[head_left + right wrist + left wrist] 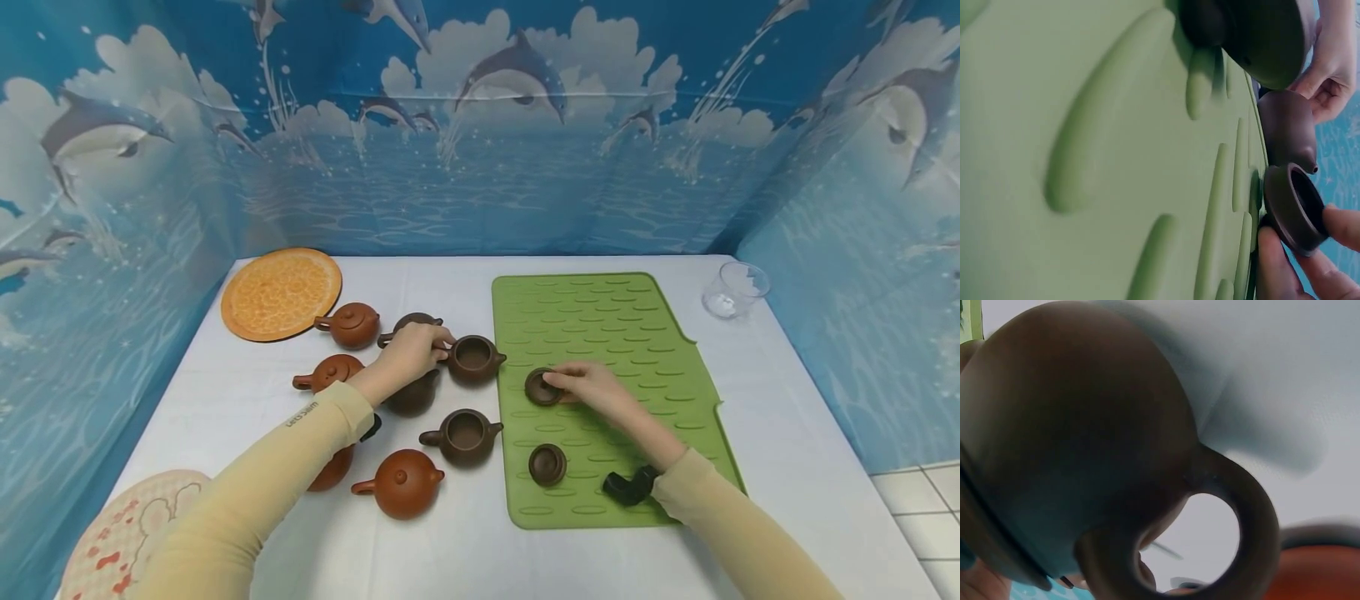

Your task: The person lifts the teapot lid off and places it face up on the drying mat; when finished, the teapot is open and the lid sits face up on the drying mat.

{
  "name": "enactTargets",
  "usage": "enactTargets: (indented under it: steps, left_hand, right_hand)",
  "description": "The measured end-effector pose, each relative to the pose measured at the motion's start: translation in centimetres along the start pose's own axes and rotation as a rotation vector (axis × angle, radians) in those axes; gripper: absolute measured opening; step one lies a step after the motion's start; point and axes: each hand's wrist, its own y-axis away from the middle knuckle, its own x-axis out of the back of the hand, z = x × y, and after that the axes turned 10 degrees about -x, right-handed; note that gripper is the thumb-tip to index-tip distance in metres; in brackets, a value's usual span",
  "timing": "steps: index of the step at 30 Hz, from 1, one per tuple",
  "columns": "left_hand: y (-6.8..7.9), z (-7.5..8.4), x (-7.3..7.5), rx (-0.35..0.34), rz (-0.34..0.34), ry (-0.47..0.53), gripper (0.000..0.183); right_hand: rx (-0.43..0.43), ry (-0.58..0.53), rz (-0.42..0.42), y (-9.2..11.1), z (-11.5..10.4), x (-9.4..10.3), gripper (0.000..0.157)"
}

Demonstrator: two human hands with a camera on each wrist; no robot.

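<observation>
My left hand [415,350] grips the handle side of a dark brown lidless teapot [474,358], whose spout points right, near the mat's left edge. Between thumb and fingers, my right hand [596,389] pinches a dark teapot lid [543,387], hollow side showing. This lid [1294,209] is at the green mat [600,312]; whether it touches is unclear. A second upturned lid [547,464] lies nearer on the mat. Another lidless dark teapot [465,437] stands left of it. Under my left forearm, a lidded dark teapot [1079,419] fills the left wrist view.
Reddish-brown lidded teapots, including one in front [405,485] and one at the back [354,325], stand on the left. An orange round mat [281,293] lies back left, a patterned mat [112,533] front left. A clear glass [735,290] stands back right.
</observation>
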Motion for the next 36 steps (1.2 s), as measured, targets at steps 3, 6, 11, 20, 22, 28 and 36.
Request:
enactTargets:
  steps: [3,6,11,20,22,28,36]
  left_hand:
    - [0.0,-0.1,0.0,-0.009,0.005,0.003,0.022]
    - [0.1,-0.1,0.0,-0.023,0.012,0.0,0.022]
    - [0.2,-0.1,0.2,-0.034,0.015,0.012,0.022]
    - [0.4,-0.2,0.5,-0.021,-0.012,0.024,0.025]
    - [0.4,-0.3,0.8,-0.019,-0.015,0.028,0.027]
    - [0.6,-0.4,2.3,0.023,0.002,0.075,0.03]
    - [1.3,-1.5,5.3,0.076,0.074,0.147,0.03]
  right_hand:
    - [-0.004,0.039,0.024,0.0,-0.1,0.0,0.055]
    - [0.014,0.068,0.023,0.0,0.0,0.0,0.057]
    - [0.046,0.119,0.023,-0.2,0.2,0.2,0.056]
    - [0.039,0.222,0.078,-0.3,0.1,0.4,0.06]
    - [0.035,0.237,0.08,-0.4,0.0,0.6,0.062]
    - [0.045,0.253,0.07,-0.6,-0.4,1.1,0.062]
    - [0.198,0.269,0.074,-1.2,-3.9,1.5,0.05]
